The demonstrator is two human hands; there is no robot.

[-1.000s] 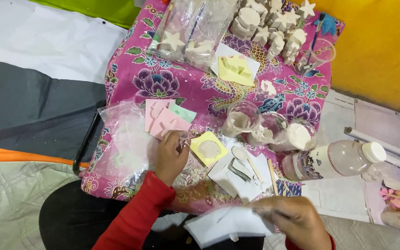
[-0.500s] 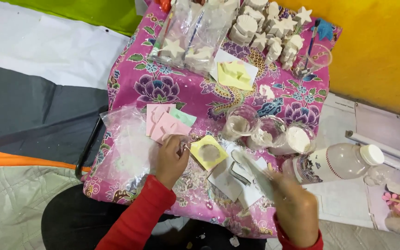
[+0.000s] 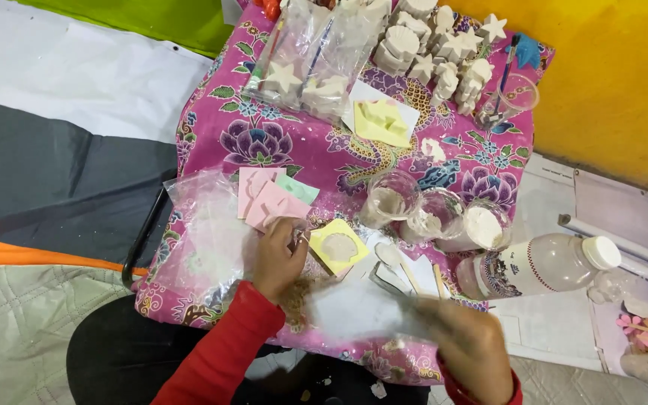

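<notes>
Looking down from my head, my left hand (image 3: 279, 259) rests on the tabletop (image 3: 294, 154), which is covered in a pink flowered cloth. Its fingers (image 3: 294, 238) are curled together over something small that I cannot make out, right at the edge of a yellow square mould (image 3: 337, 246) with a pale round filling. The mould sits just beyond those fingers, touching or nearly touching them. On their other side lie three flat pink and green moulds (image 3: 270, 199), overlapping one another, and a crumpled clear plastic bag (image 3: 204, 240) spreads under my wrist and red sleeve (image 3: 219, 352).

My right hand (image 3: 474, 349) is low in view and blurred. It holds a white sheet (image 3: 354, 311), also smeared by motion, but I cannot tell how the fingers are set on it. Just past that sheet lie wooden sticks (image 3: 412, 279) and a white piece on the cloth. Farther out from my right fingers stand three clear cups (image 3: 433, 217) with white powder or paste, side by side, and a clear plastic bottle (image 3: 538, 264) with a white cap lies on its side beside them.

At the far end of the tabletop, well apart from both hands, are white plaster figures (image 3: 444, 49), stars and shells among them, some packed in clear bags (image 3: 309, 60), and another yellow mould (image 3: 380, 120) on white paper.
</notes>
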